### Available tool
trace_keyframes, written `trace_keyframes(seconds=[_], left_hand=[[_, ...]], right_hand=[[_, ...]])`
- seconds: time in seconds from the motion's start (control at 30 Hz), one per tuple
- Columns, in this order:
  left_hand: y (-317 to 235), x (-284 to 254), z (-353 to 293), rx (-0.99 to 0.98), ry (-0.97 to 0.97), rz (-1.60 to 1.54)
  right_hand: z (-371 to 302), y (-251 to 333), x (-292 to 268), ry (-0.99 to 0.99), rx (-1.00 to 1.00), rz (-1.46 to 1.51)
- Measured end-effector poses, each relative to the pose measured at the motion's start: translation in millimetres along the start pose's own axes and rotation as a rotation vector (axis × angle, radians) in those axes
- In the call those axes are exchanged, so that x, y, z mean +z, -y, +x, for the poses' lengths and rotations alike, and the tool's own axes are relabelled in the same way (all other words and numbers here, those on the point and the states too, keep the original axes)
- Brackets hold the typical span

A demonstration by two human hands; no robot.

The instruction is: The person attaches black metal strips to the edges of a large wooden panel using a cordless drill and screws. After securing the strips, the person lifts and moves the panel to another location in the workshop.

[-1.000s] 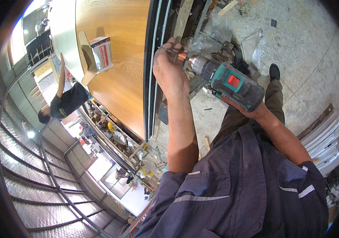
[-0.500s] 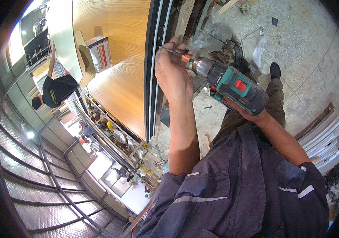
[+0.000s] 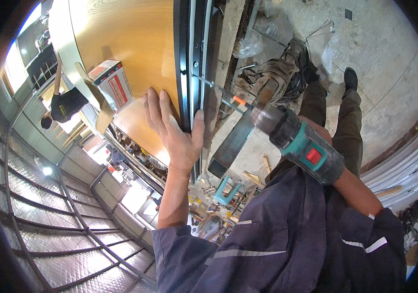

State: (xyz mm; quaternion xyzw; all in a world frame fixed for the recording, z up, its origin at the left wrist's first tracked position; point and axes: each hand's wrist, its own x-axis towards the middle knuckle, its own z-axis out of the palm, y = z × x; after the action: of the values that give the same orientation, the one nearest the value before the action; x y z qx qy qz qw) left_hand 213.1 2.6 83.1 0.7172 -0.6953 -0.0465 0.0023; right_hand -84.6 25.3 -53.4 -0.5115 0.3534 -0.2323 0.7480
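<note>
My right hand (image 3: 318, 129) grips a teal and black cordless drill (image 3: 302, 146) with a red button, and the drill's body hides most of that hand. A long thin bit (image 3: 224, 92) with an orange band reaches left from the chuck. Its tip is at or close to the dark metal edge strip (image 3: 195, 51) of a wood-grain panel (image 3: 135, 29); I cannot tell if it touches. Below that spot my left hand (image 3: 175, 134) lies open across the panel's edge, fingers flat on the wood and thumb over the strip.
A white and red carton (image 3: 116, 88) stands on the panel beside bent cardboard (image 3: 102, 115). Another person (image 3: 67, 105) is beyond the panel. Crumpled brown cloth (image 3: 277, 80) and clear plastic (image 3: 250, 47) lie on the floor, with a teal-handled tool (image 3: 226, 191) lower down.
My left hand has left the drill bit, moving down and left onto the panel's edge with fingers spread. The drill has shifted slightly down and right, its bit still pointing at the edge strip.
</note>
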Motion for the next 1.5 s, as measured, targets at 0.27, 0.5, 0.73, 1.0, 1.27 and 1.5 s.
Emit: trace_keyframes(seconds=[0.27,0.5,0.73,1.0,1.27,1.5], left_hand=[[3.9,2.8,1.3,0.04,0.0,0.043],[7.9,1.1,0.4,0.048,0.008,0.054],[8.2,2.3,0.7,0.032,0.003,0.027],[3.3,2.9,-0.2,0.039,-0.032,-0.009],[2.7,2.4,-2.1,-0.008,-0.093,-0.066],[5.3,-12.5,-4.3,-0.081,-0.236,-0.215]], right_hand=[[3.2,-0.8,4.5,-0.015,-0.029,-0.212],[-1.7,-35.4,21.3,0.016,0.002,-0.037],[18.0,-0.3,8.1,-0.034,-0.107,-0.224],[27.4,14.3,5.6,-0.034,-0.147,-0.326],[24.2,11.2,-7.1,-0.135,-0.381,-0.31],[4.4,11.8,-23.2,-0.236,-0.032,0.232]])
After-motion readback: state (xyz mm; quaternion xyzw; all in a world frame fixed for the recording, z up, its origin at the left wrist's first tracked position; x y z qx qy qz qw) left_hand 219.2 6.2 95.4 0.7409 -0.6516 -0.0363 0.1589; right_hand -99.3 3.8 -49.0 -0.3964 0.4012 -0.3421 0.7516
